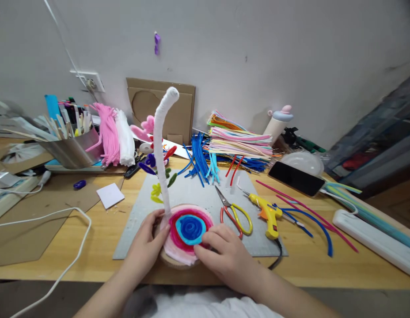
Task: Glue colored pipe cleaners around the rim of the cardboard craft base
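Observation:
A round base (178,259) at the table's front edge has a coiled pipe-cleaner top (191,227), blue in the middle, then light blue, red and pink rings. My left hand (147,238) grips its left edge, thumb on top. My right hand (225,251) is closed, thumb and bent fingers touching the light blue and red rings; anything pinched between them is hidden. From the base's left rear rises a curved white wrapped stem (160,150). Behind the stem show small pipe-cleaner flowers in pink (147,126), purple (148,163) and yellow-green (156,191).
Scissors (233,212) and a yellow glue gun (267,214) lie on the grey mat (135,225) to the right. Blue pipe cleaners (200,154) and other bundles (241,141) are behind. A phone (296,178) and power strip (373,240) lie right; a white cable (82,247) crosses left.

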A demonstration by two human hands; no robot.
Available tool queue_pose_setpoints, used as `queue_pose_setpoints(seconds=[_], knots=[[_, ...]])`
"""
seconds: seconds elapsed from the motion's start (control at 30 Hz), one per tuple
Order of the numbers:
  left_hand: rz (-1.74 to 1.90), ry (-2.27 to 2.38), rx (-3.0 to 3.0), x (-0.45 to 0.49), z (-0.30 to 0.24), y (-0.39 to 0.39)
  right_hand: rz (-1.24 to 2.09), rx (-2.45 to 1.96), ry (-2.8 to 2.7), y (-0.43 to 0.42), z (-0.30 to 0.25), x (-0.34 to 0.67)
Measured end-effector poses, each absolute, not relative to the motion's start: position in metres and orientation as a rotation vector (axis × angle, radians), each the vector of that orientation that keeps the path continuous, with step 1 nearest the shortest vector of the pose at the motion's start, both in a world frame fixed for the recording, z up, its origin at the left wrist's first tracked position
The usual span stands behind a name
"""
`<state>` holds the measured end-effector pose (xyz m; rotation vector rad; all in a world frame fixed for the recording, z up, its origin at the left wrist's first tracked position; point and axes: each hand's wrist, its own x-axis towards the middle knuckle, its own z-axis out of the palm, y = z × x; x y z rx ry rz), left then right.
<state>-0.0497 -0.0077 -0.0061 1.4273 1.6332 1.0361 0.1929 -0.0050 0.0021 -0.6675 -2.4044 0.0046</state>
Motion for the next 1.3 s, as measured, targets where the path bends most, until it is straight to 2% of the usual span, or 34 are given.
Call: queue_pose_setpoints(seconds=[0.23,0.4,0.6,0.83,1.0,1.17,1.3], knots=[[0.926,1.445,1.674,-0.040,0.012,0.055,-0.133,-0.779,-2.531,0.010,0.002,0.171],[0.839,1.413,1.798,-0.038,0.009,0.084,-0.070,-0.897,-2.547,0.014,0.003,0.152],[0.844,1.618,1.814,-0.059,0.008,0.081,0.361,-0.814,-2.624,0.012,0.021,0.164],[0.724,1.816,1.819,-0.064,0.004,0.023,0.867,-1.469,-2.149,0.032,0.021,0.185],[0.696,1.741,1.923,-0.045,0.004,0.017,1.115,-1.258,-1.980,0.034,0.017,0.182],[0.669,1.681,2.020,-0.046,0.008,0.052,1.072,-1.176,-1.900,0.036,0.006,0.186],[0.664,1.698,2.118,-0.040,0.002,0.069,0.880,-1.417,-2.125,0.047,0.008,0.182]])
